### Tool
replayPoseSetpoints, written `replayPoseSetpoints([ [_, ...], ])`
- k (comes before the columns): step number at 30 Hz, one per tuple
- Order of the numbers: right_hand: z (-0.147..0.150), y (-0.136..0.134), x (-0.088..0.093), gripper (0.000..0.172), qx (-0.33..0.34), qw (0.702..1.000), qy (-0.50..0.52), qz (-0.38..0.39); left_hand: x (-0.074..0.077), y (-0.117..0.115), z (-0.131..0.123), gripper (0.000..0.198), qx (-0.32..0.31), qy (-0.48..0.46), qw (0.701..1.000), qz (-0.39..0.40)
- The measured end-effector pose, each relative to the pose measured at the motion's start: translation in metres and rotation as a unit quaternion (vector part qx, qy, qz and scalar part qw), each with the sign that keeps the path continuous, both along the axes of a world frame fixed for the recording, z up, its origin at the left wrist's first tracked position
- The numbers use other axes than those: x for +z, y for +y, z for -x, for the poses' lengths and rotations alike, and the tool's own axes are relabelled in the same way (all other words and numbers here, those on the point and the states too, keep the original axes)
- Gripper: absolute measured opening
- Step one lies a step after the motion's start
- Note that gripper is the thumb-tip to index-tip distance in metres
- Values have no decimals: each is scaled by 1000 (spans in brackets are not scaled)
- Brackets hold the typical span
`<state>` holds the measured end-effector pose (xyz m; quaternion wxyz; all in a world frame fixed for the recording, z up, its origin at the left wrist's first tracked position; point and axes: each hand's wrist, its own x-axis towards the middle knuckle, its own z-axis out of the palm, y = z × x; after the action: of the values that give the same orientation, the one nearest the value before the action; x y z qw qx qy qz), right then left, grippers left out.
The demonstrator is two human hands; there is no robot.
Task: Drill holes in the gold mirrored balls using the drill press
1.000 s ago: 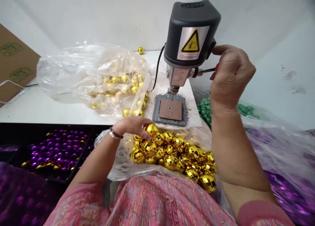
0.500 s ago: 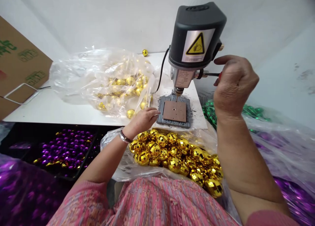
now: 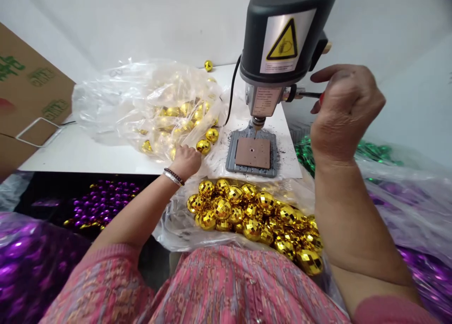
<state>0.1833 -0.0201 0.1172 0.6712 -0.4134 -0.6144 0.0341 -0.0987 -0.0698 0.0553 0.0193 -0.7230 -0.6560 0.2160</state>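
Note:
My left hand is curled closed at the mouth of a clear plastic bag on the white table; its fingertips are against a smooth gold ball. Whether the fingers hold anything is hidden. My right hand is raised and closed round the red-tipped feed lever of a small bench drill press. The drill bit hangs just above a brown plate on the grey base. A heap of faceted gold balls lies in a plastic bag on my lap.
A cardboard box stands at the far left of the table. Purple balls fill a black tray below the table edge. Green beads and bags of purple balls lie to the right. One gold ball rests by the wall.
My left hand left the faceted gold pile on my lap, passed the drill base and went left to the bag on the table. My right hand stayed on the lever.

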Motion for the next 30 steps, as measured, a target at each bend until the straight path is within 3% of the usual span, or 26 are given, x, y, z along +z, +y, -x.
replayPoseSetpoints([
  [4, -1, 0, -1, 44, 9, 1000, 4, -4, 8, 10, -2, 34, -5, 46, 996, 79],
  [7, -1, 0, -1, 42, 9, 1000, 9, 0, 10, 16, 1, 31, 3, 50, 995, 85],
  [10, 0, -1, -1, 41, 12, 1000, 8, 4, 16, 15, 4, 37, -3, 6, 1000, 29],
  [13, 2, -1, 0, 38, 2, 1000, 13, 14, 24, 12, 0, 48, -14, -147, 986, -72],
  [16, 4, -1, 0, 36, -11, 999, 21, 30, 19, 16, -12, 54, 16, -393, 915, -85],
  [19, 4, -3, 2, 37, -12, 999, 12, 39, 0, 27, -29, 51, 107, -615, 780, 33],
  [22, 2, -5, 3, 38, -3, 999, 0, 44, -18, 40, -43, 36, 198, -724, 651, 115],
  [24, 1, -6, 3, 40, 3, 999, -4, 49, -25, 48, -50, 27, 222, -748, 613, 127],
  [25, 1, -6, 4, 40, 5, 999, -6, 50, -27, 51, -53, 26, 223, -749, 610, 129],
  [27, 1, -6, 5, 41, 8, 999, -6, 50, -32, 57, -58, 32, 206, -733, 635, 128],
  [30, 2, -6, 6, 44, 12, 998, -5, 57, -40, 63, -65, 51, 150, -672, 722, 62],
])
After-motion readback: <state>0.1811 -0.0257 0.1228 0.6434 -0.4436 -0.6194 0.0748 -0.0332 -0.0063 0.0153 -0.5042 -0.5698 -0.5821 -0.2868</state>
